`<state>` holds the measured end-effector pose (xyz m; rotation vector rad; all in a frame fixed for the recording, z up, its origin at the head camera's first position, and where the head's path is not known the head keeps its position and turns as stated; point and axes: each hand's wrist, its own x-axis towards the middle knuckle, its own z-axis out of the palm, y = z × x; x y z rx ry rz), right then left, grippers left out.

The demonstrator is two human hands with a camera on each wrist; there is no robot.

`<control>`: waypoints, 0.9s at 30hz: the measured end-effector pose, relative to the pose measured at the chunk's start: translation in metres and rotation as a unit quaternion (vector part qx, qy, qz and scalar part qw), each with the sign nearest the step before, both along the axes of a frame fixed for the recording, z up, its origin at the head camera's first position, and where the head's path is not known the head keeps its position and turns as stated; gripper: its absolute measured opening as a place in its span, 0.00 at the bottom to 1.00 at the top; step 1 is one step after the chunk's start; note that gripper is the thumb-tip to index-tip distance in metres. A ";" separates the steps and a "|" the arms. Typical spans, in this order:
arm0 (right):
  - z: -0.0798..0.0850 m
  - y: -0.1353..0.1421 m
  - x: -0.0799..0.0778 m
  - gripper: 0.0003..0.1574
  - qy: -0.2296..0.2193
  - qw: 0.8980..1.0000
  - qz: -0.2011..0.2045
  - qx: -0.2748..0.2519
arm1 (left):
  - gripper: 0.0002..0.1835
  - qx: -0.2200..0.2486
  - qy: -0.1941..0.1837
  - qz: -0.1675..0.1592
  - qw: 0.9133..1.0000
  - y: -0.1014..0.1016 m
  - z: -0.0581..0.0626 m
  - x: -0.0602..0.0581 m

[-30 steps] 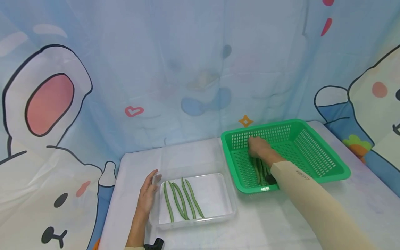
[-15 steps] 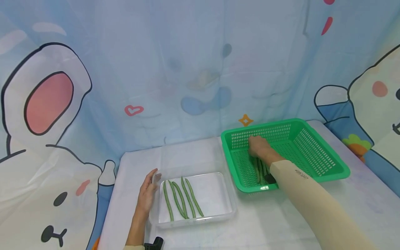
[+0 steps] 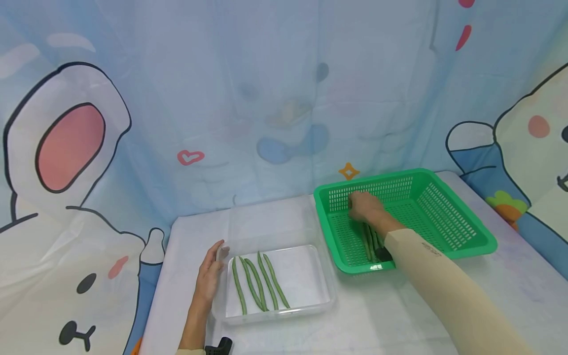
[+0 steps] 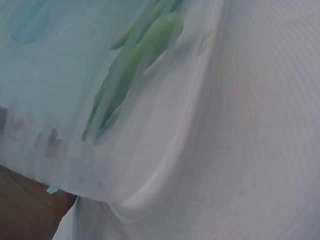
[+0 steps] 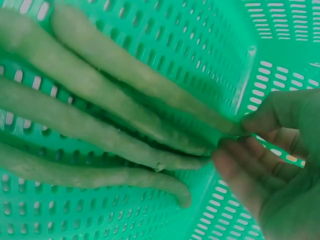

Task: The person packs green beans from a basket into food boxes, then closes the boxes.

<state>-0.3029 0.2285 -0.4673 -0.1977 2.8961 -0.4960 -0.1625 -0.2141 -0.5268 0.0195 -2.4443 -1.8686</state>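
Note:
My left hand (image 3: 207, 278) holds the left wall of a clear plastic box (image 3: 306, 311). Several green beans (image 3: 270, 281) lie roughly side by side inside it. My right hand (image 3: 365, 208) reaches into a green slotted basket (image 3: 461, 224), close to its far left side. In the right wrist view, thumb and forefinger pinch the tip of one green bean (image 5: 145, 80), the uppermost of several there. The other beans (image 5: 90, 127) rest on the basket floor with their ends near the fingertips. Blurred beans (image 4: 135, 65) show through the box wall in the left wrist view.
Both containers stand on a white-covered table (image 3: 377, 315), the basket to the right of and behind the box. A blue cartoon-printed curtain (image 3: 266, 98) hangs right behind the table. My right forearm (image 3: 448, 286) passes over the basket's front rim.
My right hand has shifted slightly left within the basket, and the beans beneath it have moved a little. My left hand and the box stay as they were.

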 end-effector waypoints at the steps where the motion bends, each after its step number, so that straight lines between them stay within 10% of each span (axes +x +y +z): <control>1: 0.000 0.000 0.000 0.20 0.007 1.000 0.006 -0.011 | 0.30 0.002 -0.005 -0.002 1.000 0.001 0.004 0.001; 7: 0.005 -0.002 0.001 0.21 0.048 0.996 0.033 -0.069 | 0.30 0.006 -0.018 -0.010 1.000 0.007 0.027 0.010; 17: 0.023 -0.008 0.004 0.18 0.108 0.986 0.041 -0.118 | 0.31 0.010 -0.001 -0.005 1.000 -0.002 -0.002 -0.001; 27: 0.055 -0.035 0.010 0.17 0.189 0.966 0.044 -0.173 | 0.31 0.007 0.003 -0.001 1.000 -0.002 -0.004 -0.001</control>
